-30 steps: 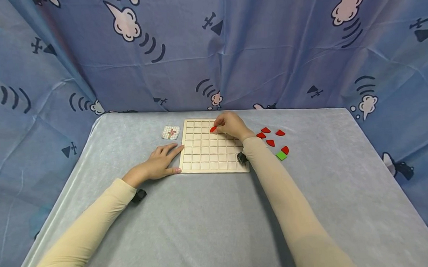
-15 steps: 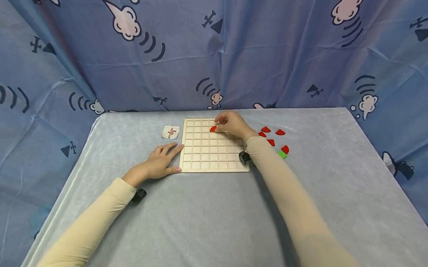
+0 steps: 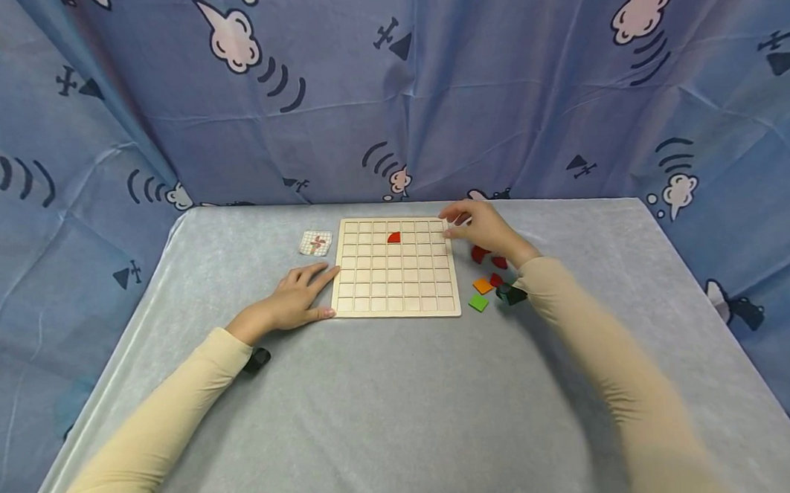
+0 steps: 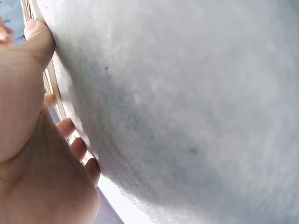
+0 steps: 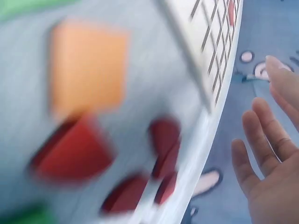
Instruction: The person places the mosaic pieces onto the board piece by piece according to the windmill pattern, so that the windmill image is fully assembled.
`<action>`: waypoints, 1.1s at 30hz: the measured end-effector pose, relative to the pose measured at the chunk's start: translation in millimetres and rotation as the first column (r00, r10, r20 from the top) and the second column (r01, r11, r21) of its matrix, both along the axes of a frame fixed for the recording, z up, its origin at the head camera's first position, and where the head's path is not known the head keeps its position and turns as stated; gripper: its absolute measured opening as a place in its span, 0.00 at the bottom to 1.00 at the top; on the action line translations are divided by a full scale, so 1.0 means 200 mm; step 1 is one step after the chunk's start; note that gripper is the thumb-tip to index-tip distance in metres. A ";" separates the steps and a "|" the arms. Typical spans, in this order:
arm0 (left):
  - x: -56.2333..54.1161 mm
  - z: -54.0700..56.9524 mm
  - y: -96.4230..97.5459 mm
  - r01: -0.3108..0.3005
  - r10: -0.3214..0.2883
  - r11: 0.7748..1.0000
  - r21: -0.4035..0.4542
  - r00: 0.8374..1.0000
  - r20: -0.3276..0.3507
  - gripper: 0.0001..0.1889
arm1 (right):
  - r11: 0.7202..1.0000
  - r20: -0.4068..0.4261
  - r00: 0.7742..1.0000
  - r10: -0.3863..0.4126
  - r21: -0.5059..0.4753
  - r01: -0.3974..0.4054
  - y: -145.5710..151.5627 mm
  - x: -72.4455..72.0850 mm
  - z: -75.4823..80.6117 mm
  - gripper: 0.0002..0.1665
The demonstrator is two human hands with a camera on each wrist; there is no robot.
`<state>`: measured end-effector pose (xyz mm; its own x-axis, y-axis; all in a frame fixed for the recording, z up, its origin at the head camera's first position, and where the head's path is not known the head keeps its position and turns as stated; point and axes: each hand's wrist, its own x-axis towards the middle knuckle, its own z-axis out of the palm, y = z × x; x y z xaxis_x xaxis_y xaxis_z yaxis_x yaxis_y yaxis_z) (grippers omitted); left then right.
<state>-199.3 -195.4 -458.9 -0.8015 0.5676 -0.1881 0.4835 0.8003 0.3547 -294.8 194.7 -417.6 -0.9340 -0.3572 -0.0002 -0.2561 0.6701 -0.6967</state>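
Observation:
A wooden grid board (image 3: 396,276) lies on the table, with one red quarter-circle piece (image 3: 394,237) in a cell of its upper part. My left hand (image 3: 289,300) rests at the board's left edge, thumb and fingertips touching it, fingers spread. Over the board's upper right corner hovers my right hand (image 3: 484,227), its fingers relaxed and holding nothing. In the right wrist view the right hand (image 5: 271,154) shows loose, parted fingers. Below it lie several red pieces (image 5: 74,151), partly hidden by the hand and wrist in the head view.
An orange square piece (image 3: 482,286) and a green square piece (image 3: 478,302) lie right of the board. A small card (image 3: 316,243) with a gridded red pattern sits left of it. A patterned blue curtain (image 3: 333,93) hangs behind the grey-covered table (image 3: 390,410).
My right hand has let go of the red quarter-circle piece, which stays on the board, and has moved right toward the loose pieces. My left hand has not moved.

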 end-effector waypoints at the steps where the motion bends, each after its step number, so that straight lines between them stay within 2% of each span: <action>1: 0.00 0.00 0.00 -0.002 0.002 1.000 0.003 1.000 0.004 0.42 | 1.000 0.002 1.000 -0.006 0.011 0.006 0.04 0.01 0.00 0.24; 7: 0.00 0.01 0.00 -0.004 0.004 1.000 0.006 1.000 0.017 0.42 | 0.996 0.007 0.998 -0.061 0.072 0.061 0.25 0.09 -0.04 0.23; 15: 0.01 0.05 0.01 -0.008 0.008 1.000 -0.009 1.000 0.008 0.43 | 0.993 0.019 0.997 -0.075 0.094 0.073 0.43 0.16 -0.11 0.20; 22: 0.01 0.04 0.01 -0.005 0.005 1.000 -0.023 1.000 0.022 0.43 | 0.991 0.002 0.997 -0.079 0.111 0.079 0.45 0.18 -0.14 0.21; 27: 0.01 0.04 0.01 -0.002 0.002 1.000 -0.016 1.000 0.005 0.43 | 0.988 -0.006 0.998 -0.064 0.138 0.064 0.42 0.18 -0.14 0.21; 33: 0.01 0.05 0.01 -0.005 0.005 1.000 -0.020 1.000 -0.006 0.42 | 0.984 -0.011 0.996 -0.083 0.155 0.084 0.37 0.17 -0.15 0.19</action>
<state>-196.7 -192.6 -448.3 -0.8055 0.5599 -0.1941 0.4817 0.8095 0.3357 -260.9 269.3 -448.1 -0.9606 -0.2742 -0.0449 -0.1980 0.7891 -0.5814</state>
